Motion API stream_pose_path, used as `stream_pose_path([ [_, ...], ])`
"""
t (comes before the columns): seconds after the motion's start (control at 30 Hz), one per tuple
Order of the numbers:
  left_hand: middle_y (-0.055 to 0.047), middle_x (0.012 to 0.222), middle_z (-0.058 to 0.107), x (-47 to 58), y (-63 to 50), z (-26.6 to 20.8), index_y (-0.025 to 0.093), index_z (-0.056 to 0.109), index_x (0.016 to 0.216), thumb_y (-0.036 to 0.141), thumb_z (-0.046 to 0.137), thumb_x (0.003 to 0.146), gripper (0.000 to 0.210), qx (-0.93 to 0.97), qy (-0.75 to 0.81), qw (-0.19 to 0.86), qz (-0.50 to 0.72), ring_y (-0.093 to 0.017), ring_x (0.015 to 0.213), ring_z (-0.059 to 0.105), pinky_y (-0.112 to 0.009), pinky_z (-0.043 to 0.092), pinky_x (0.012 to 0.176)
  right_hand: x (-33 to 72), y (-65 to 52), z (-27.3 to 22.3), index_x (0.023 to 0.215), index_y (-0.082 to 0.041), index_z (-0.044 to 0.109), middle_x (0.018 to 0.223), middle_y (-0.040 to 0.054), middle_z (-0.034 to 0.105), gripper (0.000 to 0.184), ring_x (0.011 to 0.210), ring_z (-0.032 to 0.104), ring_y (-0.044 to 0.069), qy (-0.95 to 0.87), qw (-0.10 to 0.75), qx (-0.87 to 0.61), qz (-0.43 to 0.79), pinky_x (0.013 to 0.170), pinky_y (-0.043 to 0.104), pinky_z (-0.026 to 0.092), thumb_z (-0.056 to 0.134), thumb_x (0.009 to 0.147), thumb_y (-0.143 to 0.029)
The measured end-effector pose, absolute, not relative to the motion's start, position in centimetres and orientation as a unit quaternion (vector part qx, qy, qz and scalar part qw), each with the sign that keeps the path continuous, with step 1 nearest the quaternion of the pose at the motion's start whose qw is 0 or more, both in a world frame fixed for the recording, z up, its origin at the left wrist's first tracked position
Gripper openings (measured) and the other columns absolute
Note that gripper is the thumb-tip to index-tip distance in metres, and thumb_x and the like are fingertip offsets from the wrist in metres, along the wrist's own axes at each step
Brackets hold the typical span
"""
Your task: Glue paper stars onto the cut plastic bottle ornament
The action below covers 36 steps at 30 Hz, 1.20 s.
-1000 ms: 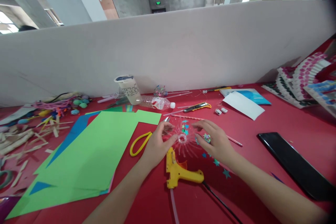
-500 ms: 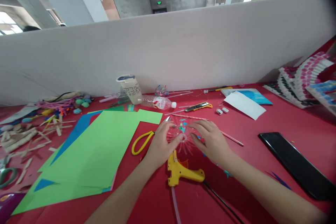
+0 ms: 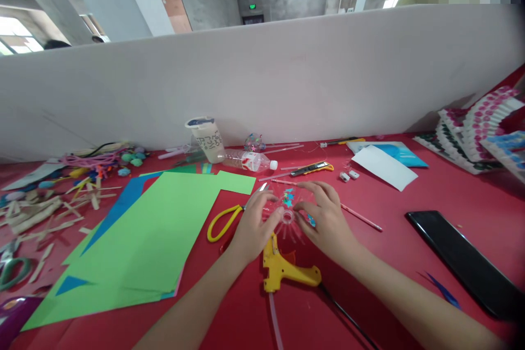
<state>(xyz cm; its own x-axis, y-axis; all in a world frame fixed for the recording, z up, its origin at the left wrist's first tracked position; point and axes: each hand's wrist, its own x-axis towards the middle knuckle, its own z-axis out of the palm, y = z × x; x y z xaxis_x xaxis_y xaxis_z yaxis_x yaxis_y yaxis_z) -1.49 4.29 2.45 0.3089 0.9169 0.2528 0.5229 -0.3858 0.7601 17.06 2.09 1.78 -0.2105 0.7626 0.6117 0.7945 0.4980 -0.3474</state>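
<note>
A clear plastic bottle top cut into splayed strips (image 3: pixel 292 235), its round neck facing me, lies between my hands, with small blue and green star pieces (image 3: pixel 289 197) showing through it. My left hand (image 3: pixel 255 224) curls round its left side, thumb beside the neck. From the right, my right hand (image 3: pixel 326 219) closes on its edge with bent fingers and thumb. Just below rests a yellow hot glue gun (image 3: pixel 283 270) with a glue stick (image 3: pixel 275 320) in its back end. Yellow-handled scissors (image 3: pixel 223 224) lie left of my left hand, partly hidden by it.
Green paper sheets (image 3: pixel 151 229) spread at left beside wooden sticks (image 3: pixel 36 219). Farther back stand a paper cup (image 3: pixel 209 142), a lying plastic bottle (image 3: pixel 248 161) and a utility knife (image 3: pixel 312 168). A black phone (image 3: pixel 459 257) lies right. A white partition (image 3: pixel 262 82) borders the table.
My right hand's fingers have shifted slightly around the cut bottle top, and its neck ring shows more plainly. The whole view has moved a little; the other things lie as before.
</note>
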Motion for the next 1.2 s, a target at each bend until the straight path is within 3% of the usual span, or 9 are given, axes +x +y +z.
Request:
stream_pose_path([
  [0.1, -0.006, 0.114, 0.057, -1.4, 4.3, 2.3, 0.022, 0.054, 0.101, 0.033, 0.043, 0.092, 0.018, 0.748, 0.475, 0.298, 0.355, -0.019, 0.113, 0.050, -0.035, 0.037, 0.100, 16.8, 2.3, 1.4, 0.085, -0.020, 0.066, 0.128, 0.0084, 0.051, 0.010, 0.118, 0.038, 0.029, -0.766, 0.390, -0.511, -0.003, 0.097, 0.048, 0.036, 0.057, 0.084, -0.023],
  [0.37, -0.006, 0.112, 0.057, -1.3, 4.4, 2.0, 0.022, 0.053, 0.103, 0.034, 0.048, 0.089, 0.019, 0.750, 0.480, 0.293, 0.348, -0.020, 0.111, 0.051, -0.036, 0.037, 0.099, 16.6, 2.3, 0.9, 0.080, -0.022, 0.063, 0.121, 0.0058, 0.053, 0.004, 0.111, 0.041, 0.026, -0.734, 0.452, -0.501, 0.076, 0.092, 0.046, 0.039, 0.060, 0.082, -0.020],
  [0.97, -0.007, 0.114, 0.057, -1.2, 4.2, 2.2, 0.022, 0.053, 0.104, 0.032, 0.048, 0.089, 0.018, 0.752, 0.468, 0.316, 0.340, -0.021, 0.112, 0.051, -0.040, 0.038, 0.100, 17.6, 2.3, 0.9, 0.088, -0.022, 0.061, 0.116, 0.0079, 0.054, 0.007, 0.107, 0.045, 0.025, -0.738, 0.459, -0.494, 0.033, 0.090, 0.044, 0.040, 0.058, 0.082, -0.021],
  [1.2, -0.010, 0.127, 0.050, -1.1, 3.9, 2.1, 0.022, 0.050, 0.113, 0.039, 0.056, 0.084, 0.035, 0.781, 0.464, 0.280, 0.310, -0.024, 0.125, 0.043, -0.043, 0.035, 0.105, 18.3, 2.4, 1.1, 0.090, -0.021, 0.057, 0.112, 0.0093, 0.053, 0.010, 0.107, 0.051, 0.022, -0.740, 0.478, -0.467, 0.083, 0.090, 0.039, 0.043, 0.054, 0.082, -0.015],
])
